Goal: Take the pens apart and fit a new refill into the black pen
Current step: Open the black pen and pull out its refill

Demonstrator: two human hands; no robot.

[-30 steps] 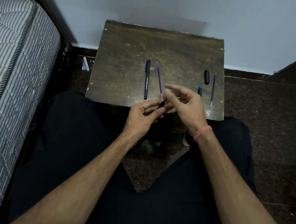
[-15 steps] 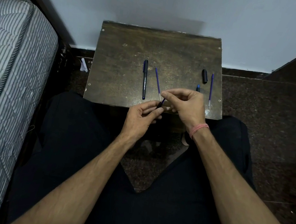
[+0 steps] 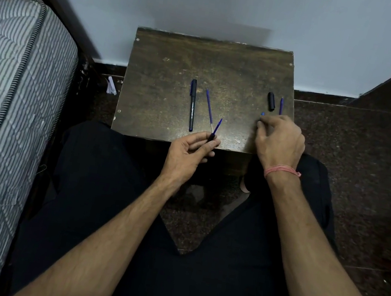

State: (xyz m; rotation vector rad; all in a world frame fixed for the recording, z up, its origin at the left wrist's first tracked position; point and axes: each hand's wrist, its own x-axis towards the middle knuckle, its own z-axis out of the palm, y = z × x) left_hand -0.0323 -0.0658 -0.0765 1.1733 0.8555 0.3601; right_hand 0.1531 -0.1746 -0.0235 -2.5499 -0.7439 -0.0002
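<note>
At the near edge of the small brown table [image 3: 177, 63], my left hand [image 3: 188, 152] grips a black pen barrel [image 3: 211, 138]. A blue refill [image 3: 217, 126] sticks out of its top. My right hand [image 3: 278, 140] is over the table's right side. Its fingertips are curled around the lower end of a small blue pen piece [image 3: 262, 114]. A whole black pen [image 3: 192, 105] lies left of centre, with a loose blue refill [image 3: 209, 109] beside it. A black cap [image 3: 271, 101] and another blue refill [image 3: 281, 106] lie at the right.
A striped mattress [image 3: 9, 105] runs along the left. The table stands against a pale wall [image 3: 212, 2], with dark stone floor [image 3: 366, 162] to the right. My legs in black trousers [image 3: 102, 210] are under the table's near edge. A scrap of white paper [image 3: 111, 85] lies on the floor.
My right hand has let go of the refill at the barrel and moved right to the small blue piece. My left hand still holds the barrel, with the refill now standing in it.
</note>
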